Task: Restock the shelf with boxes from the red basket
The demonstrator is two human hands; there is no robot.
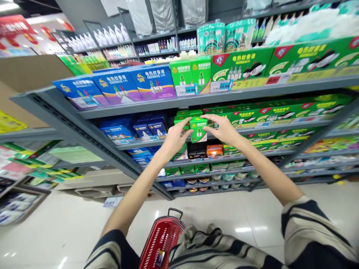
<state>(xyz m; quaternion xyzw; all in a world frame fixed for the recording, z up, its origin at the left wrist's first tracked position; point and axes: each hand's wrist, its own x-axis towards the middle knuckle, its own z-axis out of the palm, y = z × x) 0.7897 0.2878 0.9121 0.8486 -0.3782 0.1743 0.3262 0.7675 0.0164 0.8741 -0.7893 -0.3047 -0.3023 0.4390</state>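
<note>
Grey metal supermarket shelving [246, 89] is stocked with boxed mosquito repellent, and a red plastic shopping basket [162, 243] is seen below it. A small green cardboard repellent box [198, 130] is held in front of the second shelf, pinched between the spread fingers of the left hand [176, 136] and the right hand [221, 129].

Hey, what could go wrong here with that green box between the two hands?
The green cardboard box of mosquito liquid seems held only by the fingertips of the left hand and right hand, so it might slip. The stacked green boxes just behind it could shift if nudged. The red plastic shopping basket is far below, so a dropped box could miss it and hit the floor.
</note>
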